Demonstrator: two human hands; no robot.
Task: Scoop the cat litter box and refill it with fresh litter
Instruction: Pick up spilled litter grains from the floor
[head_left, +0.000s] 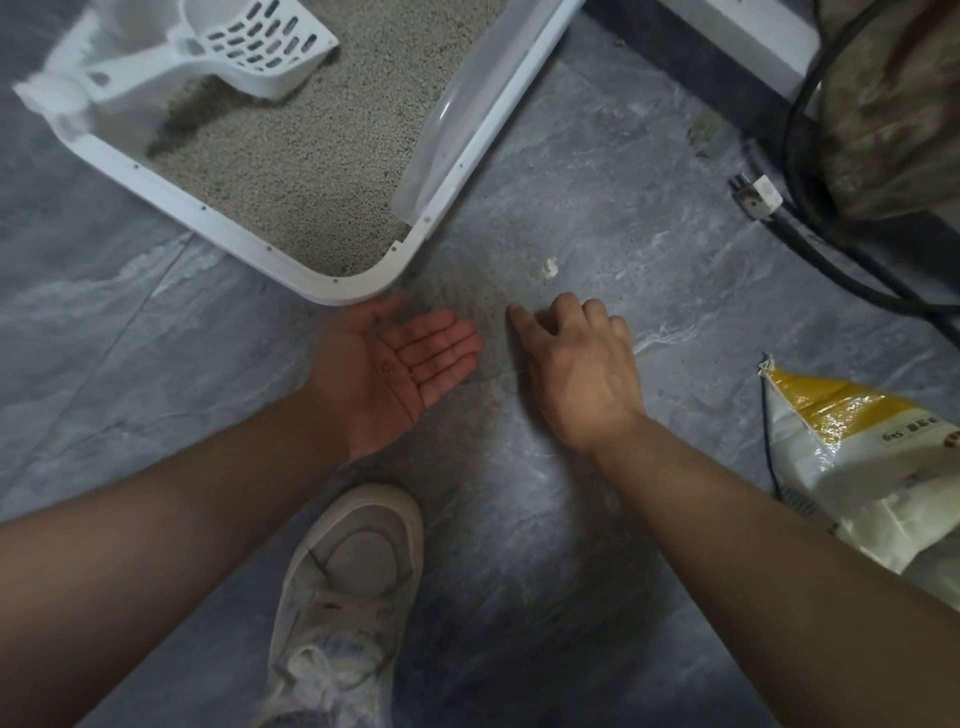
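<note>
I see the litter box (291, 270) on the grey floor (597, 208), slotted scoop (244, 47) resting in its litter (311, 156). Just below its corner, my left hand (400, 369) lies palm-up, empty; my right hand (576, 369) presses loosely curled fingers among scattered grains. The litter bag (852, 467) lies right.

The litter bag (872, 467) and litter box (291, 244) run past the frame.

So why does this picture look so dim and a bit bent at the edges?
Head view: dim, flat light; soft shadows under both hands, left hand and right hand; scoop handle blurred; litter box rim bowed by the wide lens; glare on the litter bag.
</note>
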